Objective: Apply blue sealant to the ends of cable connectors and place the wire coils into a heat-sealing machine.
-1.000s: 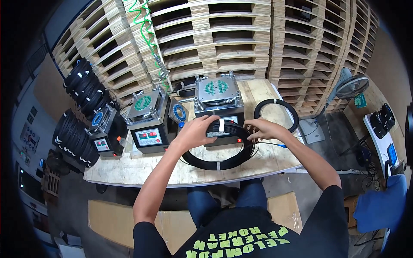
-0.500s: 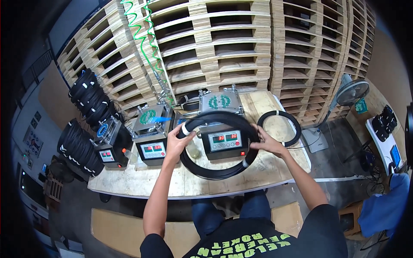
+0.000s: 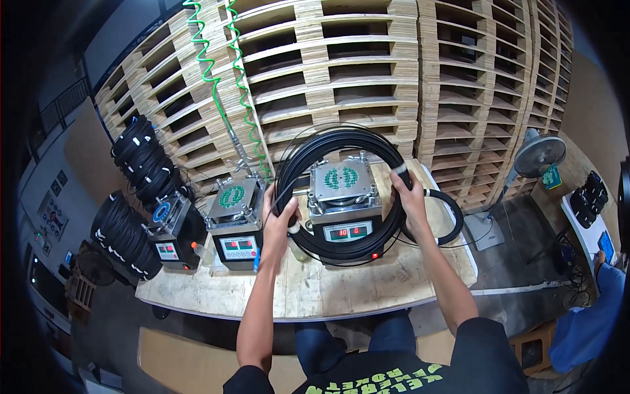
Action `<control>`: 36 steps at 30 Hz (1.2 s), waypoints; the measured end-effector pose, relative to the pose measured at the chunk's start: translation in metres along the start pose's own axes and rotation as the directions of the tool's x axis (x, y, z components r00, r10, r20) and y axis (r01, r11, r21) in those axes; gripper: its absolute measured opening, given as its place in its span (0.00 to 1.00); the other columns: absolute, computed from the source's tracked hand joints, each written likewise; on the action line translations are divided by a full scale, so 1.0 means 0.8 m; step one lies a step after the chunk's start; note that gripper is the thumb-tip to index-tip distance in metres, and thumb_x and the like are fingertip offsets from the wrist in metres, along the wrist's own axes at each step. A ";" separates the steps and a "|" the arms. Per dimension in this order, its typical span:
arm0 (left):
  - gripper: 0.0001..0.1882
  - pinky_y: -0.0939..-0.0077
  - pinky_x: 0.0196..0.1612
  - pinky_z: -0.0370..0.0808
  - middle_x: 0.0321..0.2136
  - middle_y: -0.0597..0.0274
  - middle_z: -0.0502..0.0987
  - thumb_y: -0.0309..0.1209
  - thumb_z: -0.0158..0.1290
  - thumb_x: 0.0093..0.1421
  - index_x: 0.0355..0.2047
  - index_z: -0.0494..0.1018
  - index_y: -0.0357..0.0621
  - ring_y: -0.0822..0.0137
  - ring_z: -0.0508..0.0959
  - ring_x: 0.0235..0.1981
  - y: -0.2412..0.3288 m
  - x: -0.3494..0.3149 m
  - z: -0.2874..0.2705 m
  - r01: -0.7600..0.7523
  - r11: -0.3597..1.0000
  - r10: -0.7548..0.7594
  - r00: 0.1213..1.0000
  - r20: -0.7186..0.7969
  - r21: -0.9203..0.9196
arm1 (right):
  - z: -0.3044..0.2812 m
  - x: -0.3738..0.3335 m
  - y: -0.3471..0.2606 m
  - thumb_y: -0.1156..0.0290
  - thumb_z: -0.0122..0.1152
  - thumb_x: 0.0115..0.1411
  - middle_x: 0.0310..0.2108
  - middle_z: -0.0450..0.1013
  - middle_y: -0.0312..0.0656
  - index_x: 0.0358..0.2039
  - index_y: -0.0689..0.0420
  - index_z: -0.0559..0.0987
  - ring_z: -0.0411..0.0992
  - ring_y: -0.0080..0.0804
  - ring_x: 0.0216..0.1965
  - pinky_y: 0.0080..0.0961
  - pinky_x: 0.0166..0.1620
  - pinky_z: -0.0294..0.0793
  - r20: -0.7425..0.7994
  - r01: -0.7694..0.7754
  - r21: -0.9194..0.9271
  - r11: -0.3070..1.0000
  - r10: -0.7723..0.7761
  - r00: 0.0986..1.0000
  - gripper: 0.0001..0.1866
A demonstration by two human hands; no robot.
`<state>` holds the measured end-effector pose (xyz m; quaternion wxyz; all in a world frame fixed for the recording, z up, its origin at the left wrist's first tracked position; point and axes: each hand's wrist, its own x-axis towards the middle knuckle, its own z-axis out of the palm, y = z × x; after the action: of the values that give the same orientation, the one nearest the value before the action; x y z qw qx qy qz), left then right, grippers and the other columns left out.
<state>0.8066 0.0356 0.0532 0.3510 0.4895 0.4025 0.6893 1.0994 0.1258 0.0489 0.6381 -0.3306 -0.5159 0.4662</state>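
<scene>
Both my hands hold up a large coil of thin black cable (image 3: 341, 139), upright above the bench and tipped toward me. My left hand (image 3: 279, 217) wraps its left side, and a white band shows just below the fingers. On the opposite side my right hand (image 3: 410, 194) grips beside another white band. A few strands stand loose from the coil's outer edge. Through the ring shows a bench machine (image 3: 341, 177) with a metal top plate, green markings and a lit red display; the coil's lower part crosses its front.
Two similar machines (image 3: 233, 197) (image 3: 169, 217) stand to the left. Stacked black coils (image 3: 125, 236) rise beyond them. Another coil (image 3: 453, 209) lies on the wooden bench (image 3: 420, 282) at right. Green spiral hoses (image 3: 209, 62) hang before pallets (image 3: 354, 85). Far right are a fan (image 3: 539, 152) and a person's blue sleeve (image 3: 590, 322).
The coil has gone up and away from me, turned in my hands, and its loose strands have spread. My right hand now grips beside a white band; before, its fingers were spread against the coil.
</scene>
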 end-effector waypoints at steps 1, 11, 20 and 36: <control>0.28 0.82 0.30 0.70 0.27 0.68 0.72 0.34 0.59 0.64 0.60 0.62 0.41 0.78 0.72 0.25 0.013 0.004 0.009 -0.007 0.998 0.009 1.000 -0.023 0.061 | 0.000 0.014 -0.002 0.51 0.68 0.60 0.21 0.66 0.28 0.33 0.56 0.74 0.65 0.15 0.22 0.17 0.27 0.65 0.035 0.002 -0.053 0.999 -0.001 0.999 0.21; 0.23 0.78 0.49 0.68 0.38 0.64 0.77 0.47 0.51 0.70 0.55 0.71 0.42 0.72 0.73 0.41 -0.085 0.058 -0.027 0.048 0.873 0.039 0.985 -0.168 0.486 | 0.004 0.090 0.058 0.42 0.66 0.59 0.20 0.70 0.34 0.28 0.64 0.79 0.65 0.22 0.26 0.24 0.33 0.67 0.181 0.100 -0.484 0.870 -0.012 0.983 0.31; 0.31 0.76 0.61 0.63 0.57 0.60 0.73 0.45 0.52 0.70 0.66 0.63 0.42 0.70 0.70 0.55 -0.108 0.080 -0.045 0.116 0.899 -0.158 0.985 0.066 0.423 | -0.024 0.096 0.085 0.41 0.63 0.61 0.25 0.73 0.32 0.35 0.64 0.83 0.66 0.18 0.29 0.20 0.35 0.66 0.242 -0.075 -0.588 0.805 0.264 0.934 0.31; 0.13 0.81 0.37 0.70 0.36 0.65 0.75 0.35 0.54 0.69 0.48 0.78 0.41 0.77 0.72 0.33 -0.058 0.061 -0.041 -0.024 0.925 0.004 0.999 0.052 0.378 | -0.094 0.129 0.135 0.60 0.54 0.71 0.26 0.70 0.25 0.38 0.53 0.79 0.65 0.13 0.25 0.13 0.27 0.62 0.493 -0.415 -0.379 0.827 0.559 0.666 0.12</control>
<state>0.7661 0.0912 0.0244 0.2550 0.5681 0.5155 0.5886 1.1480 0.2642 -0.0311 0.2547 -0.3700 -0.6290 0.6345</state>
